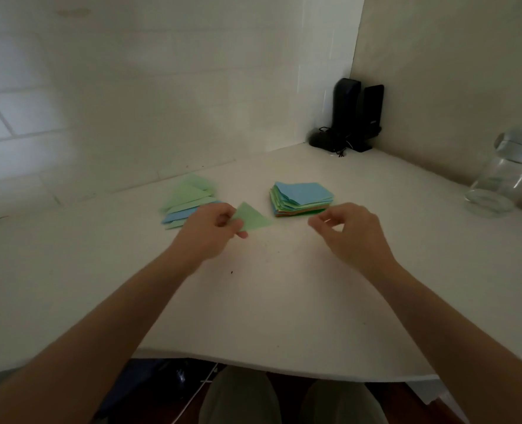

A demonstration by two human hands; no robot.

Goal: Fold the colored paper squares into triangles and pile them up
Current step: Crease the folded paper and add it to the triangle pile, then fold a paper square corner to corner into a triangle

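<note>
L hand [206, 232] pinches green triangle [251, 218].
Paper sticks out right of its fingers; R hand [350, 231] near stack [302, 198], fingers loosely curled, holding nothing; pile [189, 200] far left.

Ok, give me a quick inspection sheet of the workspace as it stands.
Surface: white countertop, a few dark specks.
Job's things: loose pile of green and blue folded paper triangles; stack of unfolded coloured paper squares, blue on top; one green folded paper triangle.
Clutter: clear glass jar; black upright speakers in the corner.
Hands: left hand pinches the green triangle; right hand empty, fingers loosely curled.
Cables: black cable by the speakers.
Surroundings: white tiled wall.
</note>
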